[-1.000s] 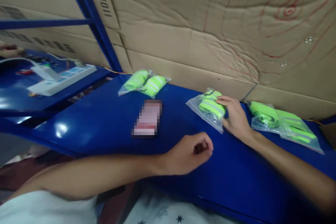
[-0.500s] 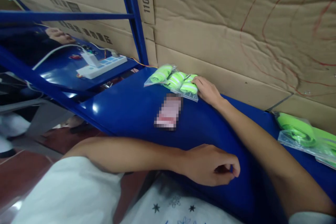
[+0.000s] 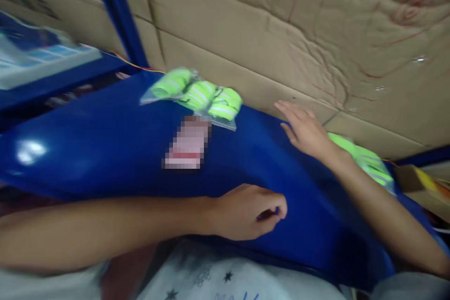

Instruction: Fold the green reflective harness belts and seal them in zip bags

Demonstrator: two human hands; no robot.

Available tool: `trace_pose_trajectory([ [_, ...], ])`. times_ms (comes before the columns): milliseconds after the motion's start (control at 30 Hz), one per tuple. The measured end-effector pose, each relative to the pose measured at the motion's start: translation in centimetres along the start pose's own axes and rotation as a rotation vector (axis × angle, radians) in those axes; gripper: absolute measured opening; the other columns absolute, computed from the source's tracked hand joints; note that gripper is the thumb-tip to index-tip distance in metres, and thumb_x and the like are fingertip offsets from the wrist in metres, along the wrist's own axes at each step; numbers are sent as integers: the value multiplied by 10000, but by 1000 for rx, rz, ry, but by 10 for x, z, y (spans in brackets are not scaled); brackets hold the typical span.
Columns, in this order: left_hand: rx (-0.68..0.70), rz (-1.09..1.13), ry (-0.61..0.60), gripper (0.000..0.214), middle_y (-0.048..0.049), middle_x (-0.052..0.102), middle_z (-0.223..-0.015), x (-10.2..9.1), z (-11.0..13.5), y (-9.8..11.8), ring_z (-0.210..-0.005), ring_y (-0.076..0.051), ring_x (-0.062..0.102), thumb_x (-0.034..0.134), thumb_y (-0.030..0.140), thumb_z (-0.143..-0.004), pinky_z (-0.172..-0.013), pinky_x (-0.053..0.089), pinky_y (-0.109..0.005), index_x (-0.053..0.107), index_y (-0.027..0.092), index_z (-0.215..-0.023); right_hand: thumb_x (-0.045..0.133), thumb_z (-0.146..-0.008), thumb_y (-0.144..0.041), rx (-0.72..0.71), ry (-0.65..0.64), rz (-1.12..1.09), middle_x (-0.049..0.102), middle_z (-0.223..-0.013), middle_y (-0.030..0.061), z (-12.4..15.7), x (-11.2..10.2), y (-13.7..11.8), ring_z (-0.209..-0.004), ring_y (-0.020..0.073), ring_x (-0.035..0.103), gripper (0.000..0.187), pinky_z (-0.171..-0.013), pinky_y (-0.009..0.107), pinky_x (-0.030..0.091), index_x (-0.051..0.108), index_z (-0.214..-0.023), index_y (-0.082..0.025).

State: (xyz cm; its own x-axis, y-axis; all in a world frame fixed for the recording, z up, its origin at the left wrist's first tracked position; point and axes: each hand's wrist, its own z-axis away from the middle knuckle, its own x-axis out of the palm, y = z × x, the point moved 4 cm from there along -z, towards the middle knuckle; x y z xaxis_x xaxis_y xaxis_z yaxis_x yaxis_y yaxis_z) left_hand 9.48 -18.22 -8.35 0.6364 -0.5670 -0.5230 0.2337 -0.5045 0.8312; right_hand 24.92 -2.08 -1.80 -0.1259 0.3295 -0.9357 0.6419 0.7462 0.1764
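Note:
My left hand (image 3: 251, 212) is curled over the near part of the blue tabletop (image 3: 253, 159), its fingers bent in and nothing visible in them. My right hand (image 3: 304, 129) is raised near the cardboard, fingers stretched out and holding nothing. To its left, a row of neon-green rolled bands with pale reflective stripes (image 3: 198, 95) lies in clear plastic bags against the cardboard. More bagged green bands (image 3: 369, 161) sit at the right, partly hidden behind my right forearm. A pixelated phone-shaped rectangle (image 3: 189, 143) lies between the row and my left arm.
A cardboard wall (image 3: 228, 33) with red pen lines rises behind the table. A blue metal post (image 3: 117, 14) stands at the back left, with a white power strip (image 3: 52, 63) beyond it. An open cardboard box (image 3: 415, 187) is at the far right.
My right hand has left the bagged green bands in the row and moved right, its fingers now stretched out. The view has swung right. My left hand stays curled.

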Motion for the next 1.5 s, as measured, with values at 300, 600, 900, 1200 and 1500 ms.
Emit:
trace_pose_trajectory([
  [300, -48, 29, -26, 126, 42, 670, -846, 3, -3, -7, -720, -92, 586, 505, 197, -963, -682, 412, -220, 625, 223, -936, 463, -1012, -585, 638, -135, 224, 447, -1577, 260, 206, 10, 90, -1461, 424, 447, 719, -1106, 672, 421, 385, -1591, -164],
  [600, 13, -69, 138, 144, 45, 662, -830, -24, -6, -2, -715, -73, 592, 514, 244, -1010, -691, 442, -180, 629, 216, -926, 491, -1015, -560, 640, -41, 19, 423, -1604, 237, 206, 13, 86, -1498, 410, 400, 746, -1181, 656, 344, 313, -1620, -161],
  [900, -18, -60, 152, 118, 36, 680, -881, -23, -9, -5, -764, -67, 609, 533, 221, -989, -731, 449, -169, 644, 207, -951, 601, -1009, -405, 358, -12, -203, 404, -1639, 142, 172, -11, 19, -1512, 314, 419, 589, -1218, 564, 403, 439, -1555, -256],
  [1200, -412, 566, -13, 265, -2, 664, -761, 2, -13, -9, -645, -102, 595, 653, 407, -908, -584, 477, -202, 707, 149, -945, 680, -961, -294, 523, 437, -142, 712, -1050, 83, 153, -62, -27, -1010, 271, 688, 79, -906, 473, 576, 735, -1015, -274],
  [1500, -310, 839, 171, 425, -60, 687, -821, -9, -14, -17, -644, -103, 629, 679, 518, -915, -569, 546, -211, 705, 93, -918, 691, -951, -218, 402, 147, -805, 728, -1077, 35, 120, -34, -101, -999, 200, 709, 131, -878, 368, 603, 709, -1055, -296],
])
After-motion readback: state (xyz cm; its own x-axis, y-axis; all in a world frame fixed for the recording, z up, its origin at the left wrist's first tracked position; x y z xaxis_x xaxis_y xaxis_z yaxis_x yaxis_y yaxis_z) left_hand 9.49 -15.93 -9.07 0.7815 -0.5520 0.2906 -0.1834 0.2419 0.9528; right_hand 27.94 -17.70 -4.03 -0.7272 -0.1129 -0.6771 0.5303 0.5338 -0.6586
